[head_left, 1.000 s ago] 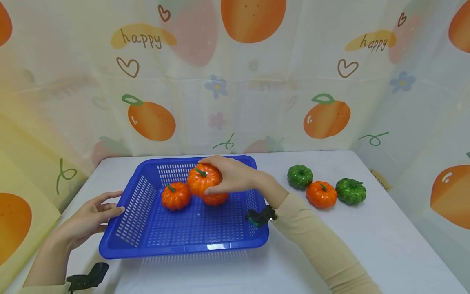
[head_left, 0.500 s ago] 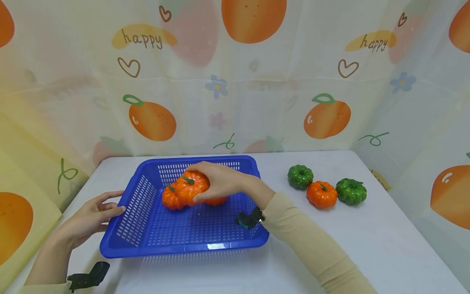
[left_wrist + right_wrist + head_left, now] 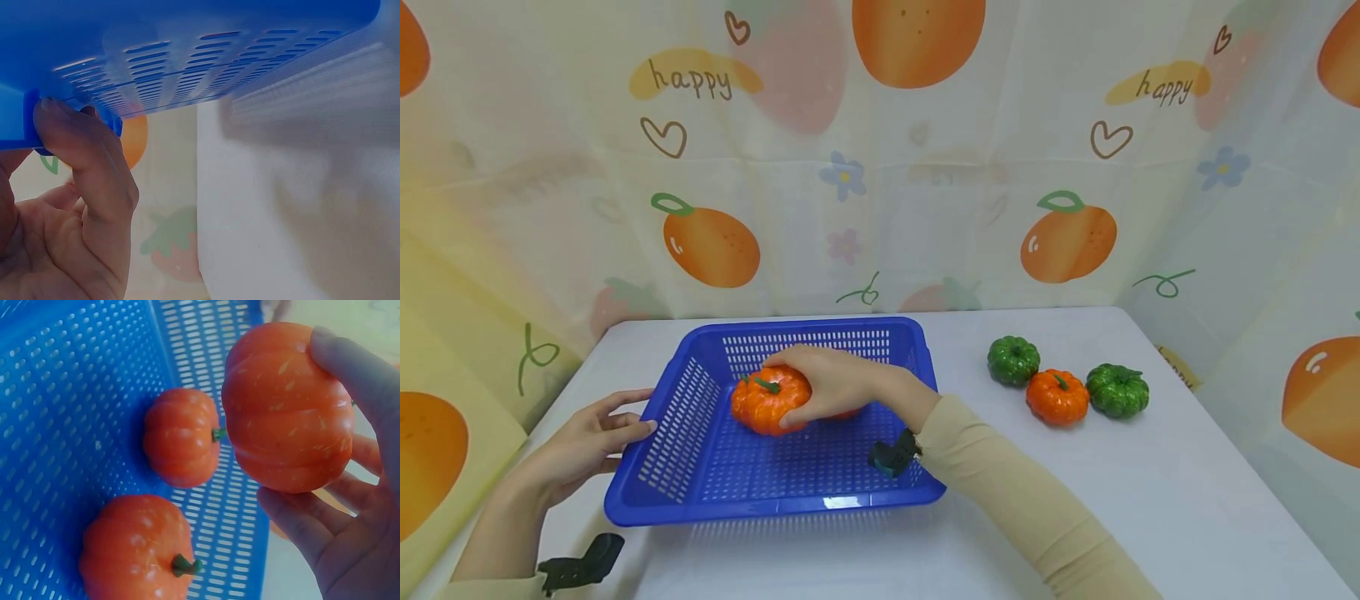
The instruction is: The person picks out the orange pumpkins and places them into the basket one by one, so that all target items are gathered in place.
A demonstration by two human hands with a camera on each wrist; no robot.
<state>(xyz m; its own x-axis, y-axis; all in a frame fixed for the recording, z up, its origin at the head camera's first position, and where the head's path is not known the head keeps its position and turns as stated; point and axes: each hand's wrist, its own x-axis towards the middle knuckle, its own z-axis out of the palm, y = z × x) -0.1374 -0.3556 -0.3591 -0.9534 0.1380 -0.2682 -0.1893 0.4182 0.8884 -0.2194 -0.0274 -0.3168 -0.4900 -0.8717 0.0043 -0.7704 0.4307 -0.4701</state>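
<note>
My right hand (image 3: pixel 835 383) grips a small orange pumpkin (image 3: pixel 767 404) by its sides, over the left half of a blue plastic basket (image 3: pixel 782 477). In the right wrist view this pumpkin (image 3: pixel 287 412) is held above two more orange ones in the basket, a nearer pumpkin (image 3: pixel 137 550) and a farther pumpkin (image 3: pixel 182 437). From the head, the held pumpkin and my right hand mostly cover those two. My left hand (image 3: pixel 587 442) holds the basket's left rim, and the left wrist view shows fingers curled at the rim (image 3: pixel 30 119).
On the white table (image 3: pixel 1150 500), right of the basket, sit a green pumpkin (image 3: pixel 1013 361), an orange pumpkin (image 3: pixel 1057 397) and another green pumpkin (image 3: pixel 1117 391). A printed curtain (image 3: pixel 925 208) hangs behind the table's back edge.
My right hand has carried the orange pumpkin left and lower inside the basket, across in front of the left-hand pumpkin. The left hand and the basket have stayed nearly still.
</note>
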